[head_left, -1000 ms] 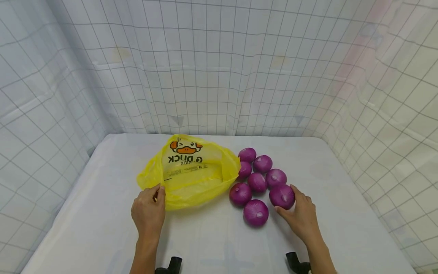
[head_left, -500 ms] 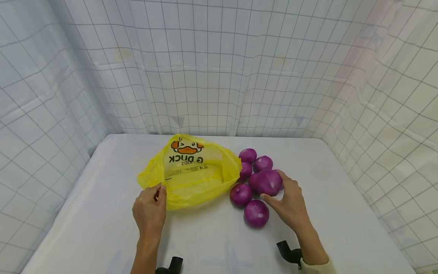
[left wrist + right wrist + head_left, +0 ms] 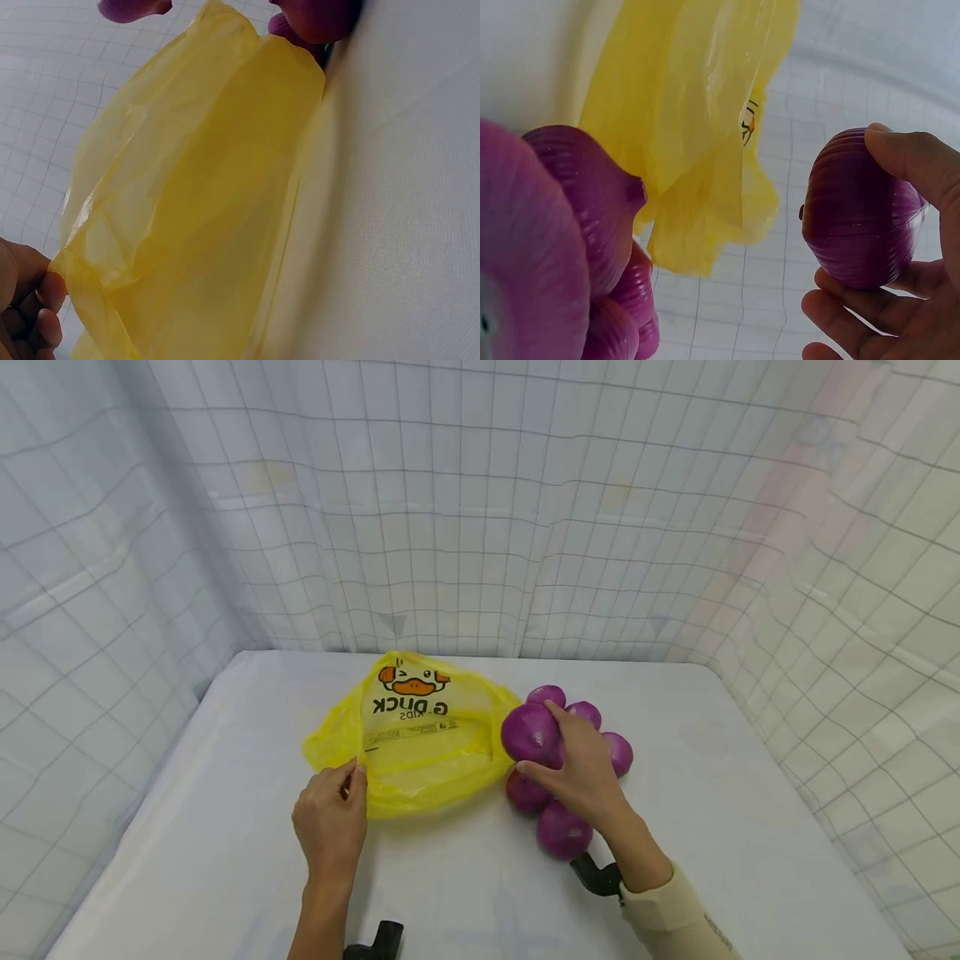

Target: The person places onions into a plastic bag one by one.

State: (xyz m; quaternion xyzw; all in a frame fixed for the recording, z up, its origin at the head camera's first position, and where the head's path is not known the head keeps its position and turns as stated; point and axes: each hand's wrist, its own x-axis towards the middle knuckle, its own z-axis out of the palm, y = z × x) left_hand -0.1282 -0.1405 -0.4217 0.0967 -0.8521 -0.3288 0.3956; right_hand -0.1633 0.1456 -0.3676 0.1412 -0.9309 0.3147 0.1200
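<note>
My left hand [image 3: 330, 818] pinches the near left edge of a yellow plastic bag [image 3: 427, 756] printed with a duck face; its mouth gapes toward me and to the right. In the left wrist view, thumb and finger grip the bag's thin film [image 3: 187, 187]. A purple onion [image 3: 529, 732] is held between the thumb and fingers of my right hand [image 3: 581, 768], at the bag's right rim. The right wrist view shows this onion [image 3: 862, 210] raised, apart from the others. Several more onions [image 3: 564, 831] lie under and around the right hand, partly hidden by it.
A white-covered table [image 3: 465, 893] bears everything. White grid-patterned curtains [image 3: 450, 527] close in the back and both sides. Black wrist mounts [image 3: 597, 874] stick out beside each forearm.
My right hand has carried the onion leftward from the right side of the pile to the bag's right rim. The left hand has kept its pinch on the bag.
</note>
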